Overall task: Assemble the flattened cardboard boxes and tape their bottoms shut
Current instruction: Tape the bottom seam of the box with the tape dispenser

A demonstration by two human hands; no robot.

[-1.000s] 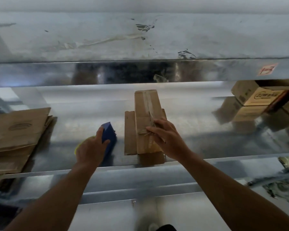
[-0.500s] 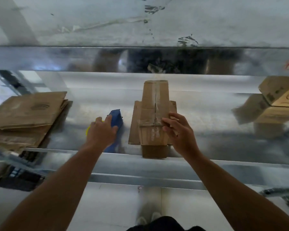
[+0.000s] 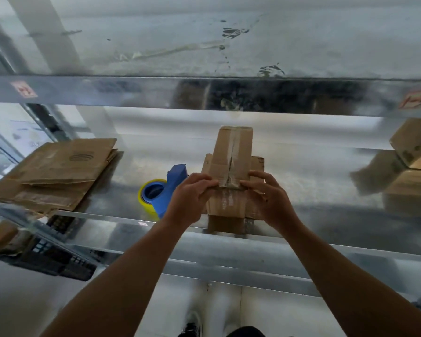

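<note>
A small brown cardboard box [image 3: 232,152] stands on the metal shelf [image 3: 314,181], its taped bottom facing up with a clear tape strip down the middle seam. My left hand [image 3: 191,199] and my right hand [image 3: 269,197] both grip the box at its near edge, fingertips pressing on the tape end. A blue tape dispenser [image 3: 167,193] with a yellow-edged roll lies on the shelf just left of my left hand, untouched.
A stack of flattened cardboard boxes [image 3: 58,171] lies at the shelf's left. Assembled boxes [image 3: 413,147] sit at the far right. An upper shelf beam [image 3: 204,93] crosses overhead. A dark crate [image 3: 56,259] sits below left.
My left hand let go of the tape dispenser and moved right onto the box. My right hand shifted to the box's near edge. The view tilted down.
</note>
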